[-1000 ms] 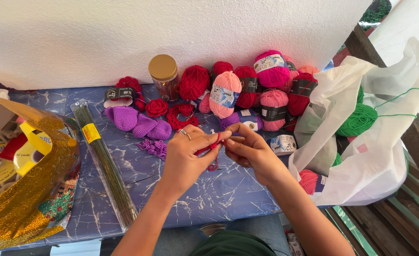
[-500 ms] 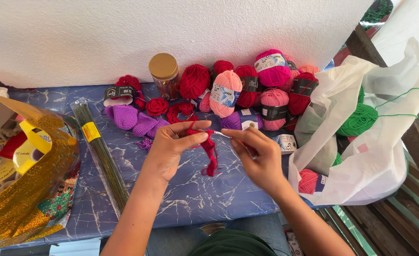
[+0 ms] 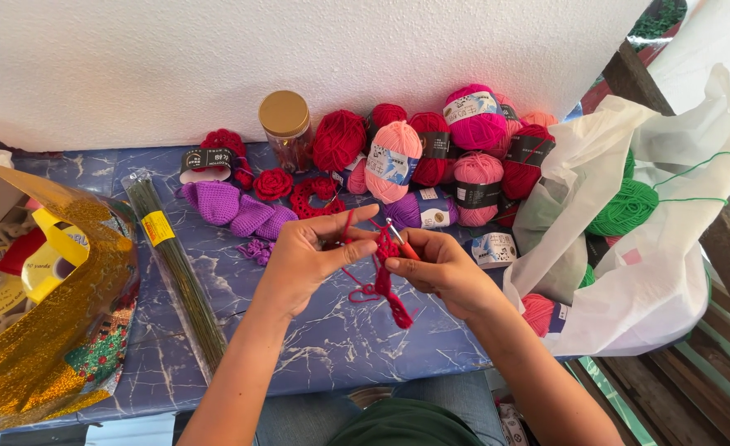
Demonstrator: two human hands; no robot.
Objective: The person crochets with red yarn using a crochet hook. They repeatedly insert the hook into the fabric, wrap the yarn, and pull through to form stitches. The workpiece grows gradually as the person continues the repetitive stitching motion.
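My left hand point(image 3: 311, 252) and my right hand point(image 3: 435, 268) meet above the blue marbled table point(image 3: 315, 347). Between them hangs a small red crochet piece point(image 3: 388, 285); my left hand pinches its top, with red yarn looped over a finger. A crochet hook point(image 3: 404, 242) with a red handle is gripped in my right hand, its tip in the piece. Red, pink and magenta yarn balls point(image 3: 431, 153) line the white wall behind.
A gold-lidded jar point(image 3: 286, 128), purple crochet pieces point(image 3: 237, 211) and red crochet flowers point(image 3: 274, 183) lie behind my hands. A bundle of green wire stems point(image 3: 179, 272) lies at left beside a gold glitter bag point(image 3: 42, 330). A white bag point(image 3: 654, 239) with green yarn stands at right.
The red crochet piece has dropped to hang between my hands, and both hands have shifted slightly toward me while working the hook.
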